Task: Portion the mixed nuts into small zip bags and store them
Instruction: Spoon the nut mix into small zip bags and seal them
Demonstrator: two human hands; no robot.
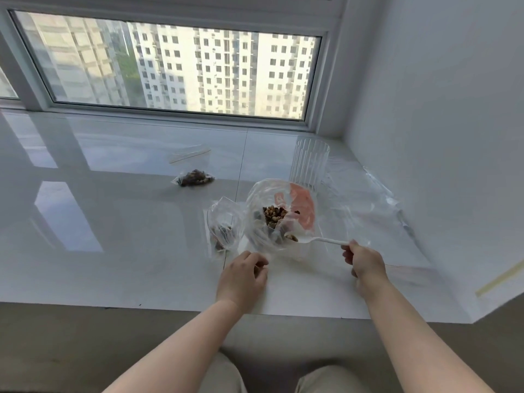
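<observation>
A large clear bag of mixed nuts with a pink label stands open on the white sill. My right hand pinches the handle of a white plastic spoon, whose bowl holds nuts at the bag's near rim. A small zip bag with a few nuts stands open just left of the big bag. My left hand is below it with fingers curled at the big bag's lower edge; whether it holds the plastic is unclear. A filled small bag lies further back.
An empty zip bag lies flat behind the filled one. A ribbed clear cup stands behind the big bag, with loose clear plastic spread toward the right wall. The sill's front edge runs just below my hands.
</observation>
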